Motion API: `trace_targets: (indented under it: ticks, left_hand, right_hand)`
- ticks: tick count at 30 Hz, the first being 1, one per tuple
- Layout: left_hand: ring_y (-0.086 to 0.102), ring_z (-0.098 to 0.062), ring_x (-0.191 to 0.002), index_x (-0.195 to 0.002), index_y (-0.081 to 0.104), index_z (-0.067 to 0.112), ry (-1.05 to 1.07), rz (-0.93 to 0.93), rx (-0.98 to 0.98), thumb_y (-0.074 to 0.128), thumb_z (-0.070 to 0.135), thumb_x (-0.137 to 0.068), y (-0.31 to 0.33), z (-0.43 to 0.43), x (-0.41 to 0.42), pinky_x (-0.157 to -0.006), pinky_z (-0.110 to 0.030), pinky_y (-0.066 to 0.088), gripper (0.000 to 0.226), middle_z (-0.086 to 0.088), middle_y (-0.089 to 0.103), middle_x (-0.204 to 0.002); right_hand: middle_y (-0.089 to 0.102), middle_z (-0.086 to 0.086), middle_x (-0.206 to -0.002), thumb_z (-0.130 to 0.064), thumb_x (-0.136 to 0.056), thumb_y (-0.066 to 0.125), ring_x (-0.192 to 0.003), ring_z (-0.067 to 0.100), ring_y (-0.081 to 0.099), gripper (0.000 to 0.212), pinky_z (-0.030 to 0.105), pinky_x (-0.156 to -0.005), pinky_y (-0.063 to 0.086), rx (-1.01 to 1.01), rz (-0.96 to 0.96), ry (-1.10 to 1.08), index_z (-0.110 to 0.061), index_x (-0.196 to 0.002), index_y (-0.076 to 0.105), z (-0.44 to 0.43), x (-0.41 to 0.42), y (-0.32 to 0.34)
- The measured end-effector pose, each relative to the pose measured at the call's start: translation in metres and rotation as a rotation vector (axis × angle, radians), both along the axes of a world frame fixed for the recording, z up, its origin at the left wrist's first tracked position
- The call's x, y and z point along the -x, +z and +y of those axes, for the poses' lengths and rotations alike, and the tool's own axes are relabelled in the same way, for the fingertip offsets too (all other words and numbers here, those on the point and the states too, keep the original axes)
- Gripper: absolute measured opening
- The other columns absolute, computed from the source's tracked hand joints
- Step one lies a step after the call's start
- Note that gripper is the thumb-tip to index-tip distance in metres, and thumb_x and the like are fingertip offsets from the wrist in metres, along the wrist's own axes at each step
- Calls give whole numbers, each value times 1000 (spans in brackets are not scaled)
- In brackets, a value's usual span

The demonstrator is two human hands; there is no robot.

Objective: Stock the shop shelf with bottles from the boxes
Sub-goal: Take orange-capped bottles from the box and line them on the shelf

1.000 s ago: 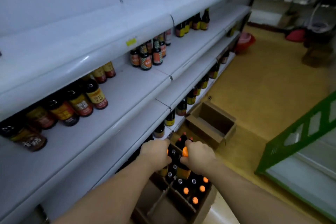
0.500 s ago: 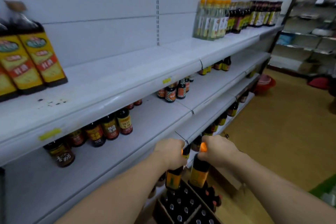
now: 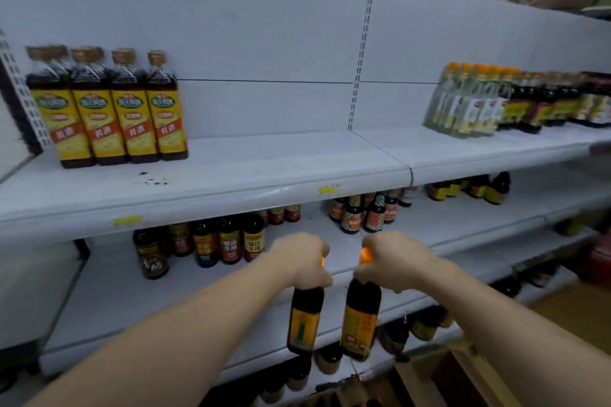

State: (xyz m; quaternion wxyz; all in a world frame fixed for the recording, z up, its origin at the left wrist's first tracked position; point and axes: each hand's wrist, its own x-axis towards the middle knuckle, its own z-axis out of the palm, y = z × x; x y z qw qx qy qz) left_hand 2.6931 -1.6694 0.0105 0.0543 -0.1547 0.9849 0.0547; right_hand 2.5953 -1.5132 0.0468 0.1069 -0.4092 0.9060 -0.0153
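My left hand (image 3: 302, 261) grips the neck of a dark bottle (image 3: 304, 320) with an orange cap and yellow label. My right hand (image 3: 393, 261) grips the neck of a second, matching bottle (image 3: 360, 324). Both bottles hang upright in the air, side by side, in front of the middle shelf (image 3: 109, 291). The top shelf (image 3: 281, 158) above them has a wide bare stretch between its bottle groups. A cardboard box (image 3: 439, 373) shows at the bottom right, mostly out of frame.
Several yellow-labelled dark bottles (image 3: 109, 109) stand at the top shelf's left; clear and dark bottles (image 3: 496, 102) stand at its right. Small dark sauce bottles (image 3: 215, 241) and more (image 3: 363, 211) sit at the back of the middle shelf. Lower shelves hold further bottles.
Both hands have lifted the two bottles out of the box on the floor up to middle-shelf height. My view has tilted upward, bringing the top shelf into sight.
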Motion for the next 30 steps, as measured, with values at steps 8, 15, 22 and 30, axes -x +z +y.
trace_targets:
  ticks: [8,15,22,30]
  left_hand:
    - [59,-26,-87,-94,61,21,107,119,-12,69,47,-85,67,11,1,-65,-33,47,29,-1,59,-89]
    - [59,-25,-69,-74,57,16,129,223,-23,72,42,-78,128,-11,3,-61,-30,43,30,-3,61,-73]
    - [52,-24,-54,-75,58,14,143,294,-46,71,33,-74,201,-35,7,-54,-27,42,23,-4,59,-65]
    - [51,-25,-50,-78,64,11,160,252,-47,71,28,-72,272,-80,24,-52,-28,43,19,-7,60,-59]
  right_hand:
    - [70,10,-81,-39,-79,75,-61,26,72,26,41,-59,62,163,-25,135,-17,-86,63,-3,22,61]
    - [67,8,-75,-39,-73,79,-60,27,64,32,27,-47,46,257,-17,112,-12,-83,67,-21,27,114]
    - [55,10,-62,-22,-75,77,-49,27,48,23,31,-50,51,325,-111,78,-5,-79,61,-50,38,181]
    - [61,10,-64,-22,-76,75,-47,25,55,20,36,-59,61,256,-51,108,-5,-84,66,-103,47,242]
